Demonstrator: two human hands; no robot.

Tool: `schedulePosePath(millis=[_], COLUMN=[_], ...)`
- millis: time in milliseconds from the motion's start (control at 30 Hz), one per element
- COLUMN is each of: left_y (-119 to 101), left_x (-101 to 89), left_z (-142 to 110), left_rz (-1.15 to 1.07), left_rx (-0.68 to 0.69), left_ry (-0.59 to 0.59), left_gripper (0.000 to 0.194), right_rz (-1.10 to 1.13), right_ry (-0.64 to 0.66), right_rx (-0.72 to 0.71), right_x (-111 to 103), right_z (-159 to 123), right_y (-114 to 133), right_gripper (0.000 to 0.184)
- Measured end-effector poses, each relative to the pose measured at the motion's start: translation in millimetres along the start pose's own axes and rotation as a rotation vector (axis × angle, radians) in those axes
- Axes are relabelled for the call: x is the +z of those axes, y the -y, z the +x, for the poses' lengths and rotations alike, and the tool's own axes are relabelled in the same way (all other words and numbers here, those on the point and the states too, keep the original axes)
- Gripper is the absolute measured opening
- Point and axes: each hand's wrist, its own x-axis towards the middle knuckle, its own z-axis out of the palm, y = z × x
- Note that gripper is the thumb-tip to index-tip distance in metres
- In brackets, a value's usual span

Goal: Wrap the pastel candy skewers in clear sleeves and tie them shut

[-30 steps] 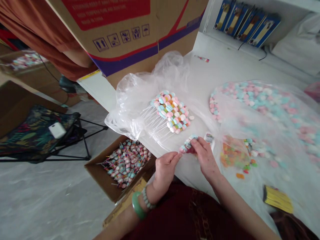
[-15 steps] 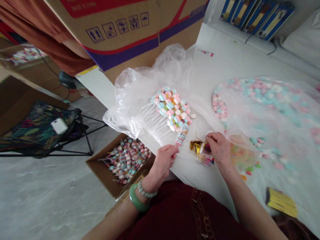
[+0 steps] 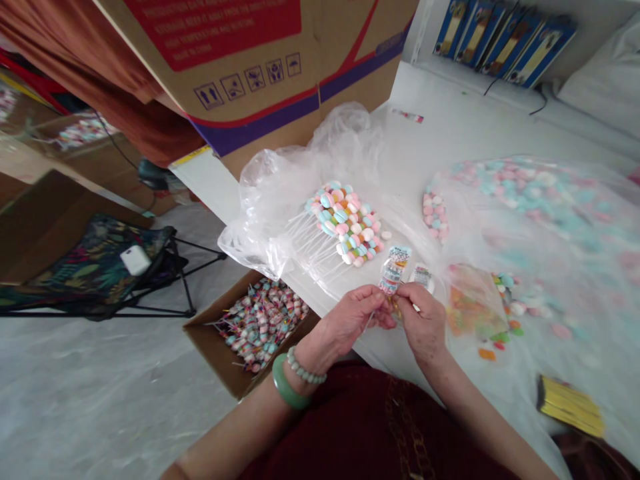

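Observation:
My left hand (image 3: 357, 317) is closed around the lower end of a candy stick, whose white stick pokes out below the fingers. Its clear printed wrapper (image 3: 395, 267) stands up above the hand, with pastel candies inside. My right hand (image 3: 423, 317) is pinched against the wrapper's neck, its fingertips touching those of the left. A bit of gold twist tie (image 3: 397, 307) shows between the two hands, partly hidden by the fingers. Beyond them, unwrapped candy sticks (image 3: 345, 223) lie in a pile on clear plastic. Another printed wrapper (image 3: 423, 277) lies behind my right hand.
Below the table's left edge, a cardboard box (image 3: 215, 343) holds many wrapped candy sticks. Loose marshmallows (image 3: 540, 193) and a bag of gummies (image 3: 475, 303) cover the right side. A yellow-gold bundle (image 3: 570, 405) lies near front right. A large carton (image 3: 260, 93) stands behind.
My right hand has moved left from the gold twist ties to the wrapper's neck. My left hand has brought the wrapped candy stick rightward and more upright, and the hands now meet.

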Motion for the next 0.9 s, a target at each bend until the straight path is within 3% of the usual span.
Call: schedulePosePath(millis=[133, 233, 433, 700, 800, 900], left_y=[2.5, 5.1, 6.4, 10.7, 12.7, 18.2], left_x=[-5.9, -9.2, -13.6, -18.3, -11.0, -3.9], left_z=[2.2, 3.2, 4.2, 7.9, 7.2, 7.1], left_rz=[0.136, 0.238, 0.298, 0.165, 0.225, 0.223], left_rx=[0.048, 0.016, -0.032, -0.046, -0.076, -0.095], left_ry=[-0.106, -0.096, -0.131, -0.272, -0.325, -0.353], left_gripper=[0.029, 0.029, 0.028, 0.028, 0.024, 0.023], right_rz=[-0.006, -0.086, -0.013, -0.005, -0.118, -0.341], right_ry=[0.193, 0.323, 0.332, 0.138, 0.03, 0.011], right_rx=[0.26, 0.269, 0.333, 0.203, 0.028, -0.16], right_x=[-1.4, -2.4, 0.6, -0.8, 3.7, 12.9], right_z=[0.0, 0.9, 2.7, -9.7, -12.0, -11.1], right_y=[-3.6, -4.6, -12.8, -5.6, 3.5, 3.8], right_gripper=[0.013, 0.018, 0.018, 0.017, 0.017, 0.02])
